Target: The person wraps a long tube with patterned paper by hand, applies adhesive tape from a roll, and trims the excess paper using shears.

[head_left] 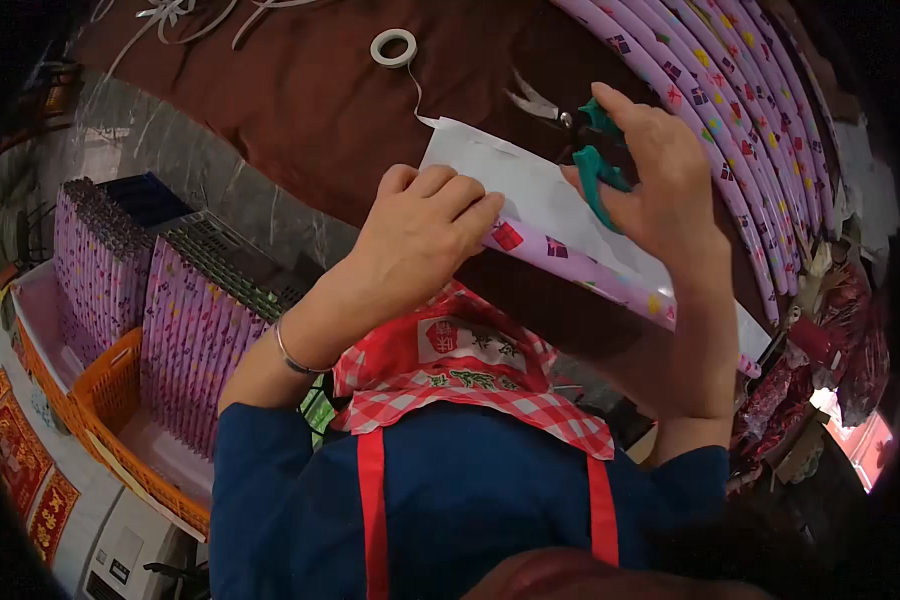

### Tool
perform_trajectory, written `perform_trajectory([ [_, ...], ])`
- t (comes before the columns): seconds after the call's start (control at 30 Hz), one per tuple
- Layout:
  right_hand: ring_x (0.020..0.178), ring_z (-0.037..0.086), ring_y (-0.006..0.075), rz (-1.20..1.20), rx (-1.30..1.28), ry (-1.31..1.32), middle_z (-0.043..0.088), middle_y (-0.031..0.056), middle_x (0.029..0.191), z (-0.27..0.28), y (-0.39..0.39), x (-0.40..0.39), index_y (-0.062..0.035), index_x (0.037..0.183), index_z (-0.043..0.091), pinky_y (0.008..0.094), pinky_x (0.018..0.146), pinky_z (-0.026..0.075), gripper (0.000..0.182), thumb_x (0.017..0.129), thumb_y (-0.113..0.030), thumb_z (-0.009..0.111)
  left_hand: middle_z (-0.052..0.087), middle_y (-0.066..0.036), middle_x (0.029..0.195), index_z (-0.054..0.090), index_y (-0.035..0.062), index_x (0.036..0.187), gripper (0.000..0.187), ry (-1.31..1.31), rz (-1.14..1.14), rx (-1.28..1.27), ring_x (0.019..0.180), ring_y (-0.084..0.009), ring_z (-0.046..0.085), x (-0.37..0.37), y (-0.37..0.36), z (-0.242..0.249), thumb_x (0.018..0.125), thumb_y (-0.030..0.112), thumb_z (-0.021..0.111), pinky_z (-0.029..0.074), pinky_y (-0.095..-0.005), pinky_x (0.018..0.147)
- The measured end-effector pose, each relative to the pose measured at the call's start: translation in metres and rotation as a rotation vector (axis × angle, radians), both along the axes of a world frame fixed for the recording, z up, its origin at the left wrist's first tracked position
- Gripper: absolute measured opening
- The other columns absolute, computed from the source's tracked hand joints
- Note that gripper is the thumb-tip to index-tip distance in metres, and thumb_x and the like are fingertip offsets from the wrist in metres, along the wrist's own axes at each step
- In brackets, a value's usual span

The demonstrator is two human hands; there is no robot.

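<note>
A paper sheet (510, 170) slanted along the near part of the brown surface (300, 120), white with a pink printed near edge. The left hand (420, 215) was at the sheet's left end, fingers bent onto the pink edge; whether they gripped or only pressed it I could not tell. The right hand (670, 170) was above the sheet, its fingers grasping the scissors (595, 180) by the green handles, the blades parted just beyond the sheet's far edge. Beyond the sheet's far left corner lay a tape roll (378, 50), its narrow tail running to that corner. Long pink printed rolls (710, 100) lay to the right of the sheet. Well apart to its left, an orange basket (105, 378) held stacks of pink bundles (185, 335).
</note>
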State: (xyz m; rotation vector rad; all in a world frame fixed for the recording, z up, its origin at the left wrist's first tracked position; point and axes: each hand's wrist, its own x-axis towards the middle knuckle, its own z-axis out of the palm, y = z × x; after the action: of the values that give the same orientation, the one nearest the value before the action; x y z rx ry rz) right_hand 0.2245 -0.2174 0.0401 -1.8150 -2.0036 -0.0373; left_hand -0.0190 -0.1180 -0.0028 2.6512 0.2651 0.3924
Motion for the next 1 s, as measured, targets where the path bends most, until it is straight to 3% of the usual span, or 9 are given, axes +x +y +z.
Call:
perform_trajectory([
  [0.13, 0.096, 0.061, 0.0321, 0.191, -0.264, -0.182, 0.062, 0.0123, 0.109, 0.031, 0.028, 0.025, -0.0106, 0.131, 0.059, 0.0424, 0.08, 0.05, 0.067, 0.067, -0.007, 0.08, 0.055, -0.001, 0.091, 0.06, 0.0108, 0.101, 0.023, -0.006, -0.068, 0.076, 0.09, -0.0195, 0.055, 0.0, 0.003, -0.007, 0.079, 0.015, 0.064, 0.04, -0.0393, 0.081],
  [0.27, 0.097, 0.06, 0.0317, 0.314, -0.43, -0.291, 0.061, 0.0107, 0.11, 0.054, 0.07, 0.026, -0.0113, 0.13, 0.06, 0.0415, 0.083, 0.049, 0.064, 0.068, -0.005, 0.078, 0.054, -0.001, 0.086, 0.059, 0.0121, 0.095, 0.019, -0.084, -0.08, 0.072, 0.08, -0.0185, 0.053, -0.002, -0.001, -0.009, 0.077, 0.017, 0.062, 0.04, -0.0369, 0.073],
  [0.43, 0.098, 0.059, 0.0304, 0.47, -0.578, -0.553, 0.06, 0.0083, 0.107, 0.076, 0.116, 0.015, -0.0113, 0.126, 0.062, 0.0412, 0.084, 0.048, 0.059, 0.069, -0.004, 0.078, 0.054, -0.001, 0.085, 0.059, 0.0116, 0.092, 0.018, -0.178, -0.076, 0.012, 0.079, -0.0172, 0.051, -0.001, -0.006, -0.002, 0.076, 0.02, 0.062, 0.037, -0.0349, 0.069],
  [0.63, 0.097, 0.059, 0.0302, 0.516, -0.698, -0.616, 0.06, 0.0081, 0.106, 0.082, 0.145, 0.005, -0.0112, 0.125, 0.062, 0.0412, 0.084, 0.047, 0.058, 0.069, -0.005, 0.078, 0.053, -0.001, 0.086, 0.061, 0.0105, 0.092, 0.017, -0.19, -0.043, -0.119, 0.083, -0.0179, 0.051, -0.003, -0.008, -0.014, 0.077, 0.02, 0.062, 0.037, -0.0356, 0.071],
  [0.73, 0.097, 0.059, 0.0302, 0.538, -0.729, -0.63, 0.06, 0.0081, 0.105, 0.081, 0.154, 0.002, -0.0112, 0.124, 0.062, 0.0412, 0.084, 0.047, 0.057, 0.069, -0.005, 0.078, 0.053, -0.002, 0.086, 0.063, 0.0101, 0.091, 0.016, -0.094, -0.055, -0.137, 0.086, -0.0187, 0.051, -0.004, -0.001, -0.009, 0.077, 0.018, 0.062, 0.037, -0.0379, 0.074],
  [0.9, 0.096, 0.059, 0.03, 0.56, -0.764, -0.632, 0.06, 0.0079, 0.105, 0.079, 0.163, 0.0, -0.0111, 0.123, 0.062, 0.0412, 0.083, 0.047, 0.057, 0.069, -0.005, 0.078, 0.054, -0.004, 0.086, 0.065, 0.0098, 0.08, 0.009, -0.038, -0.081, -0.242, 0.089, -0.0207, 0.053, -0.002, 0.01, -0.003, 0.079, 0.018, 0.062, 0.039, -0.0536, 0.094],
  [1.0, 0.096, 0.059, 0.0299, 0.572, -0.779, -0.626, 0.06, 0.0079, 0.104, 0.076, 0.168, 0.0, -0.0111, 0.123, 0.062, 0.0412, 0.083, 0.047, 0.056, 0.07, -0.005, 0.078, 0.054, -0.004, 0.085, 0.064, 0.0099, 0.077, 0.009, -0.058, -0.138, -0.261, 0.089, -0.0211, 0.053, 0.001, 0.017, -0.009, 0.078, 0.019, 0.062, 0.037, -0.0571, 0.099],
])
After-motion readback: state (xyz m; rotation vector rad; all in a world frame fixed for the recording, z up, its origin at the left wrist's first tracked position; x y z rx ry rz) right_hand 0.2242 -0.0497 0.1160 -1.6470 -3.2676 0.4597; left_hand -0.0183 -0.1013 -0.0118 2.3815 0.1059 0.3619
